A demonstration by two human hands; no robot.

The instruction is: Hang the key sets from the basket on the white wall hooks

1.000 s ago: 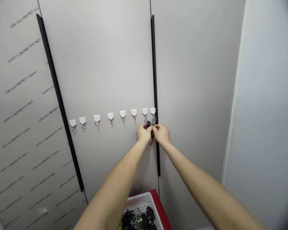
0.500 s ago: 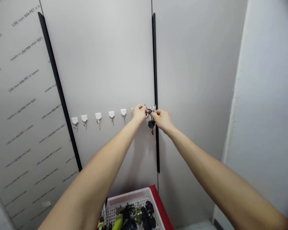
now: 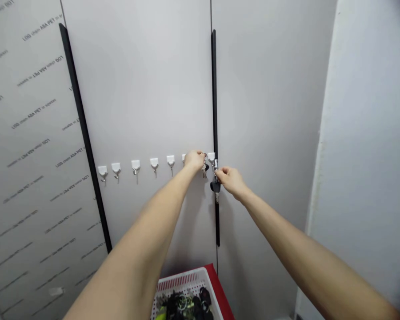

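Left hand (image 3: 194, 160): raised to the row of white hooks (image 3: 135, 165) on the grey cabinet door (image 3: 146, 89), fingers curled shut around a small bunch of silver keys (image 3: 205, 167) at the second hook from the right.

Right hand (image 3: 230, 180): fingertips pinched on the chain of the black key fob (image 3: 215, 186). The fob hangs from the end hook (image 3: 211, 156), against the black door handle strip (image 3: 214, 89). Its long axis is vertical, blade pointing straight down.

Below: a white basket (image 3: 186, 281) holding more keys, resting on a red surface (image 3: 222, 289).
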